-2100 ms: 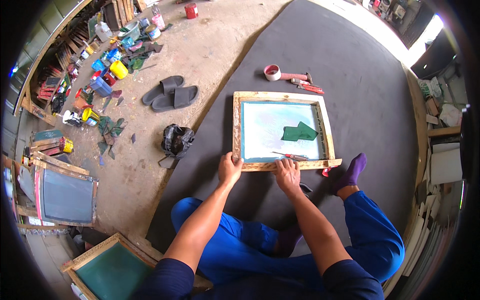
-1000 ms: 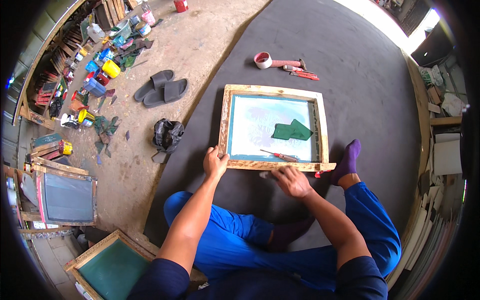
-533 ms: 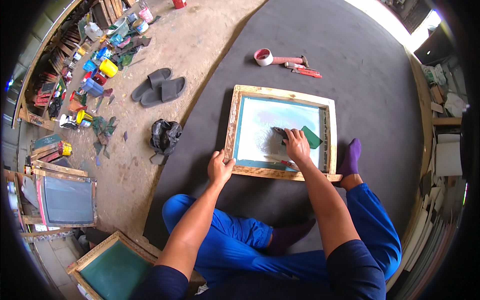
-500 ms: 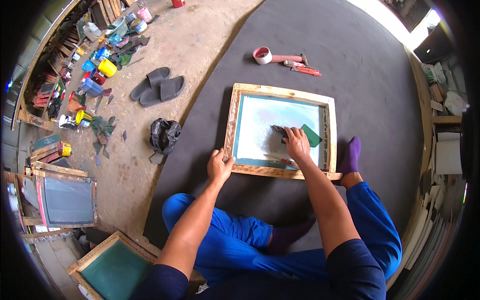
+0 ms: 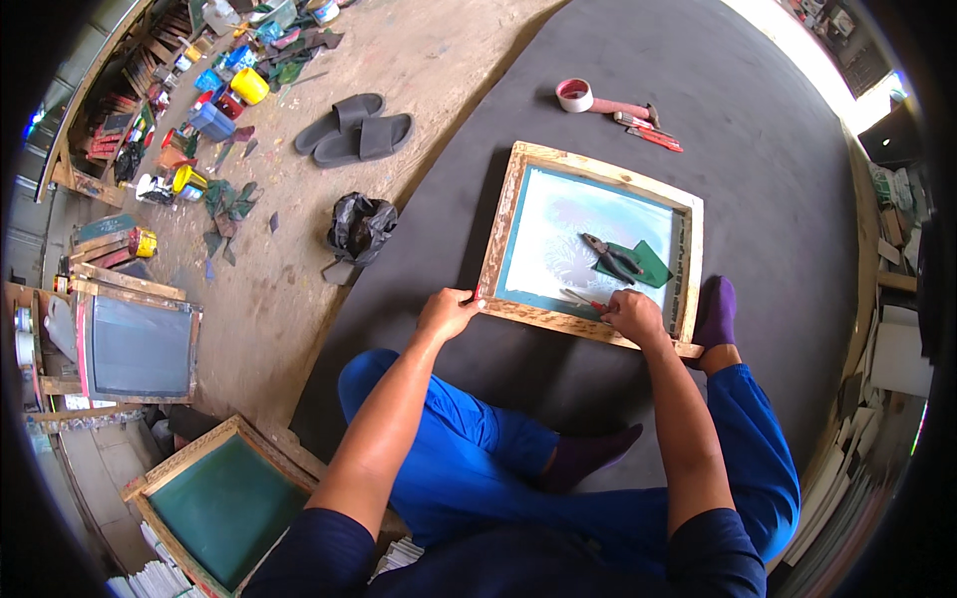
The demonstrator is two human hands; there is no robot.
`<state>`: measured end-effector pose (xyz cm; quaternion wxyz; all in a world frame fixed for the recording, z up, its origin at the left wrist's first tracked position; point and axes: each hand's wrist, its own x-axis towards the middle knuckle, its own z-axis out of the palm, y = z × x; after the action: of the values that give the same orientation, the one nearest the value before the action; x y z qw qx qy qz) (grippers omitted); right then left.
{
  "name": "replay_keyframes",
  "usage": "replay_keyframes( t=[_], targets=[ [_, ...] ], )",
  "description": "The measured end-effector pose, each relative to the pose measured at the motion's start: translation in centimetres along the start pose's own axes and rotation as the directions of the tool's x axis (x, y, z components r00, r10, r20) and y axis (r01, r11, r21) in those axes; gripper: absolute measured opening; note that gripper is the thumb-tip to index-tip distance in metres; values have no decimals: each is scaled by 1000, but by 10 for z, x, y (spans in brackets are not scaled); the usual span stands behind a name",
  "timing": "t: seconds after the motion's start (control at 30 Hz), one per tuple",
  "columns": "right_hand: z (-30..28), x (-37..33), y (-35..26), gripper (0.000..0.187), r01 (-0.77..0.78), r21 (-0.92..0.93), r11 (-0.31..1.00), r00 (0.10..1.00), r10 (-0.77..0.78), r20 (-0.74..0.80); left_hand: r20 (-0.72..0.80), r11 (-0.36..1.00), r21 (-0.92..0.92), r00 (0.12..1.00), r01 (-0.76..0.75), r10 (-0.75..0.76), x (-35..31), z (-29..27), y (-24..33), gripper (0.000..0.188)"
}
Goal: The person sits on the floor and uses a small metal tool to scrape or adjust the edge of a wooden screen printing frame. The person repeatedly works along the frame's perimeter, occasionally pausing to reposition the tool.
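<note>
Black sheeting [image 5: 778, 229] spreads beneath the wooden frame [image 5: 610, 176], which lies flat, slightly skewed, its pale screen facing up. The left hand [image 5: 448, 315] grips the frame's near left corner. The right hand [image 5: 635, 317] curls over the near rail, fingertips at the screwdriver [image 5: 598, 306]; whether they have closed on it, I cannot tell. On the screen rest a green scrap [image 5: 655, 267] and, partly over it, the pliers [image 5: 610, 257], jaws pointing up and left.

Pressing or dragging the screwdriver's tip could pierce the screen; tilting the frame from its held corner might send the pliers sliding and scratch it.

The right hand covers the handle's end, the pliers hide part of the scrap, and a red bit [image 5: 477, 292] by the left thumb is too small to identify.
</note>
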<state>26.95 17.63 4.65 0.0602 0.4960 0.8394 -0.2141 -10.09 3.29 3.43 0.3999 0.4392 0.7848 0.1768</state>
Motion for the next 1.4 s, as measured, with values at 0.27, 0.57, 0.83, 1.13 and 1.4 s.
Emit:
replay_keyframes(
  t=[0.27, 0.57, 0.83, 1.13, 1.4],
  targets=[
    [-26, 1, -85, 23, 278, 278, 919, 951, -223, -215, -26, 955, -282, 995, 86, -98, -2, 24, -8, 33],
    [28, -5, -157, 26, 291, 277, 916, 947, -236, -218, -61, 724, -663, 950, 191, -306, -16, 47, 5, 34],
    [27, -12, -168, 24, 213, 288, 934, 971, -169, -171, -232, 712, -698, 916, 76, -326, -9, 65, -1, 29],
    [35, 4, -171, 24, 40, 493, 869, 999, -31, -26, -284, 778, -624, 907, 71, -311, -10, 62, 8, 29],
    [37, 6, -173, 28, 198, 303, 932, 974, -153, -165, -400, 859, -512, 886, -6, -233, -6, 74, 1, 30]
  ],
)
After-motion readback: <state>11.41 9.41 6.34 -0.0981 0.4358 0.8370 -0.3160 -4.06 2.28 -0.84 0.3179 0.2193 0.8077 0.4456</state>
